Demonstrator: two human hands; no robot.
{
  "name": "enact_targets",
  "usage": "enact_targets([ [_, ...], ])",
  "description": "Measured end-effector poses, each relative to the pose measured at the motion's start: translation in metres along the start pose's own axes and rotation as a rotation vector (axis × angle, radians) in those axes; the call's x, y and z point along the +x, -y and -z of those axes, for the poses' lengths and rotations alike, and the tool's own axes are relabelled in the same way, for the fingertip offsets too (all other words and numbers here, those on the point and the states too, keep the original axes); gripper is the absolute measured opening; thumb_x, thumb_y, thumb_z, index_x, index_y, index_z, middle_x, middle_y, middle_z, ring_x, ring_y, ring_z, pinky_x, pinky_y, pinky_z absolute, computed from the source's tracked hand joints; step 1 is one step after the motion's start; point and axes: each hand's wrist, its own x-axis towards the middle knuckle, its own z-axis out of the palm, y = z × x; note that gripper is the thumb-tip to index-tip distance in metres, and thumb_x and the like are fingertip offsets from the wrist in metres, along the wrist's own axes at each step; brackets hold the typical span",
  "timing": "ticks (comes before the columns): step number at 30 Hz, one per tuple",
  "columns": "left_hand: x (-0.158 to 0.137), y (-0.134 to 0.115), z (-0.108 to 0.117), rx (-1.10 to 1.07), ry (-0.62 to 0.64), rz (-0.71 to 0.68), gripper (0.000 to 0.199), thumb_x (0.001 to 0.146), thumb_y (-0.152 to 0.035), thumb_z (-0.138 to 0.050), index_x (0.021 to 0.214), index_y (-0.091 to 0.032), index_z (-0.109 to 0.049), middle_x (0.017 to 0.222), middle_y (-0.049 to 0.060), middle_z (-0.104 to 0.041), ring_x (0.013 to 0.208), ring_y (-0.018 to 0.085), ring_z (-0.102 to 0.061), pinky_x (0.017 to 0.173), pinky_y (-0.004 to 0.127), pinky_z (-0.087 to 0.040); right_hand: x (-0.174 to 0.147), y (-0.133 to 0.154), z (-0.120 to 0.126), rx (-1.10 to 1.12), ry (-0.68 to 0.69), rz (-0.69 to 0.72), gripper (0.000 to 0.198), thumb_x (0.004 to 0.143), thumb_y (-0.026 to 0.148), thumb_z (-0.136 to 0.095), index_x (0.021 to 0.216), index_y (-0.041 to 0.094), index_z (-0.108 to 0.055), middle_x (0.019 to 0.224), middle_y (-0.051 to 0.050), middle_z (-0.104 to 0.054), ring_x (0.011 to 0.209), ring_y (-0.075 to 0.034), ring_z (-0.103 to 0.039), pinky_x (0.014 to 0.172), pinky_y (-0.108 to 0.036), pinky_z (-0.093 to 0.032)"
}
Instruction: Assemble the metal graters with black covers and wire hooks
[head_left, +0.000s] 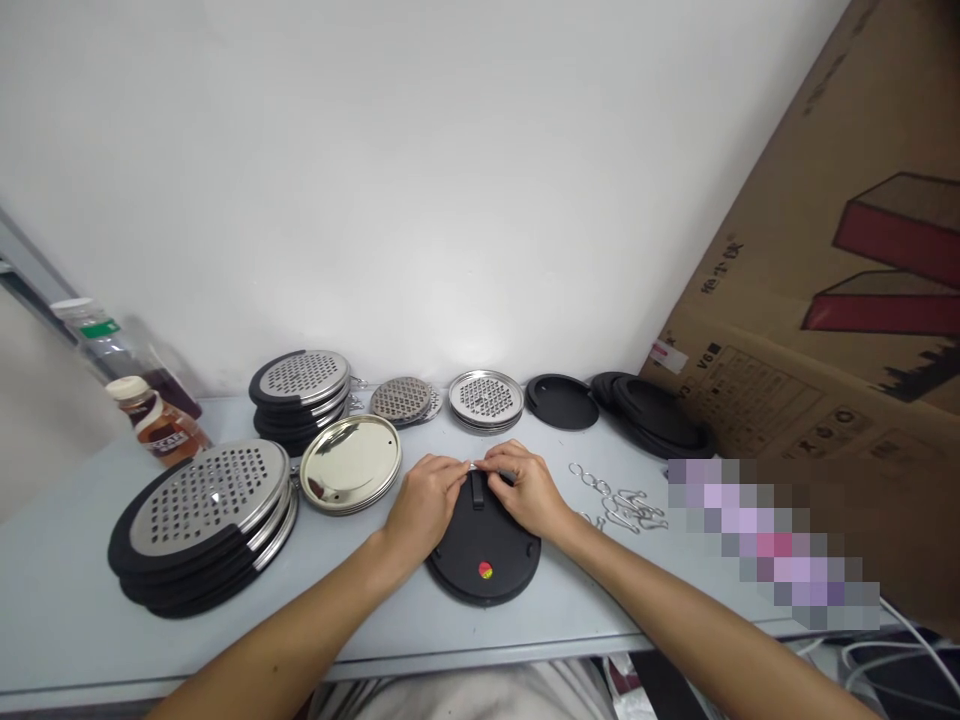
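Observation:
A round black disc (484, 545) lies flat on the table in front of me, with a red and yellow sticker near its front edge and a narrow raised black tab (478, 491) toward its far edge. At that far edge my left hand (431, 497) and my right hand (527, 490) meet with pinched fingers. Between the fingertips a small shiny metal piece (472, 467) just shows; fingers hide most of it. Wire hooks with rings (626, 508) lie loosely heaped right of my right hand. Left of my left hand sits a stack of shiny round metal plates (351, 462).
Stacks of black-rimmed round graters (210, 500) (304, 385) stand at the left, near two bottles (154, 420). Perforated metal discs (486, 400) and black round bases (562, 400) line the wall. A large cardboard box (810, 400) leans at the right, beside a blurred-out patch.

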Motion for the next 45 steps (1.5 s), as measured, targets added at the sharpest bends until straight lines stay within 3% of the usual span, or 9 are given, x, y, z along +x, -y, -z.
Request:
enact_targets([
  [23,0.004,0.001,-0.001,-0.112,0.058,-0.058,0.032,0.092,-0.008,-0.049,0.107,-0.024,-0.073,0.100,0.004,-0.073,0.090,0.018,-0.063,0.083,0.035,-0.054,-0.003,-0.003,-0.004,-0.015,-0.077,-0.069,0.026,0.074,0.003,-0.055,0.076,0.022,-0.072,0.079,-0.004,-0.067,0.082,-0.020,-0.060,0.079,-0.034,-0.049],
  [28,0.003,0.002,-0.002,-0.124,0.080,-0.034,0.033,0.092,-0.007,-0.049,0.110,-0.023,-0.071,0.102,0.004,-0.073,0.092,0.019,-0.062,0.085,0.035,-0.053,-0.002,-0.004,-0.002,0.001,-0.056,-0.147,0.025,0.073,0.005,-0.053,0.080,0.021,-0.072,0.081,-0.004,-0.068,0.078,-0.019,-0.061,0.076,-0.033,-0.049],
  [33,0.006,-0.002,0.008,-0.089,0.039,0.010,0.033,0.091,-0.011,-0.052,0.118,-0.024,-0.066,0.109,0.006,-0.069,0.102,0.021,-0.060,0.093,0.040,-0.050,0.003,-0.013,0.007,0.042,0.002,-0.226,0.027,0.079,0.014,-0.054,0.098,0.019,-0.072,0.083,-0.004,-0.072,0.074,-0.018,-0.065,0.069,-0.030,-0.051],
  [36,-0.002,-0.018,0.026,-0.054,0.113,0.026,0.037,0.088,-0.031,-0.063,0.125,-0.028,-0.062,0.126,0.009,-0.060,0.118,0.027,-0.053,0.101,0.048,-0.044,0.005,-0.019,0.014,0.067,0.044,-0.248,0.026,0.084,0.025,-0.057,0.103,0.017,-0.072,0.088,-0.007,-0.074,0.079,-0.020,-0.068,0.072,-0.031,-0.053],
  [39,-0.025,-0.037,0.040,-0.063,0.334,0.049,0.081,0.067,-0.051,-0.079,0.139,-0.033,-0.047,0.148,0.012,-0.039,0.136,0.037,-0.034,0.107,0.058,-0.035,0.005,-0.023,0.020,0.084,0.092,-0.263,0.027,0.083,0.030,-0.062,0.103,0.017,-0.073,0.088,-0.008,-0.075,0.078,-0.021,-0.069,0.074,-0.033,-0.054],
  [42,-0.050,-0.048,0.041,-0.072,0.507,0.097,0.107,0.054,-0.061,-0.082,0.147,-0.032,-0.036,0.159,0.015,-0.016,0.143,0.045,-0.011,0.108,0.069,-0.024,0.004,-0.025,0.023,0.097,0.124,-0.270,0.029,0.079,0.029,-0.066,0.104,0.016,-0.072,0.092,-0.010,-0.075,0.079,-0.022,-0.069,0.074,-0.034,-0.054],
  [45,-0.063,-0.051,0.031,-0.054,0.551,0.145,0.112,0.054,-0.063,-0.081,0.149,-0.031,-0.031,0.161,0.017,-0.004,0.144,0.046,0.001,0.108,0.072,-0.015,0.003,-0.022,0.026,0.124,0.166,-0.312,0.036,0.077,0.031,-0.069,0.109,0.015,-0.071,0.095,-0.011,-0.074,0.081,-0.023,-0.068,0.074,-0.035,-0.054],
])
